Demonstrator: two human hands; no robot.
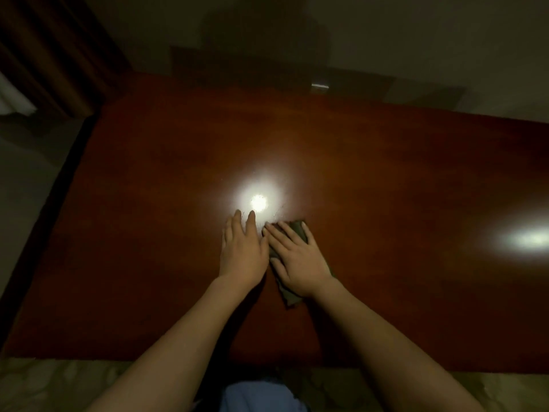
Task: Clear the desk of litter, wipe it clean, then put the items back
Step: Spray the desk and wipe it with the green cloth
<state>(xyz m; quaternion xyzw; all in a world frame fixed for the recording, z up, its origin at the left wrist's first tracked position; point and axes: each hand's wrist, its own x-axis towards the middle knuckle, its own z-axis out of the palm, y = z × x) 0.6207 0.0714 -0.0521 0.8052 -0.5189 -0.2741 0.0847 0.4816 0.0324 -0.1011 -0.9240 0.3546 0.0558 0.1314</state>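
A glossy dark red-brown desk (386, 179) fills the view under dim light. My right hand (300, 260) lies flat with straight fingers on a dark grey-green cloth (289, 295), pressing it onto the desk near the middle. Cloth edges show past the fingertips and below the wrist. My left hand (242, 251) rests flat on the bare wood just left of it, fingers straight, its thumb side touching the right hand. No litter or other desk items show on the surface.
Two bright lamp reflections sit on the desktop, one above my hands (258, 202) and one at the right (528, 239). A small pale object (320, 87) lies at the desk's far edge. Dark curtains (44, 55) hang at the back left. The floor (26, 162) drops off beside the desk's left edge.
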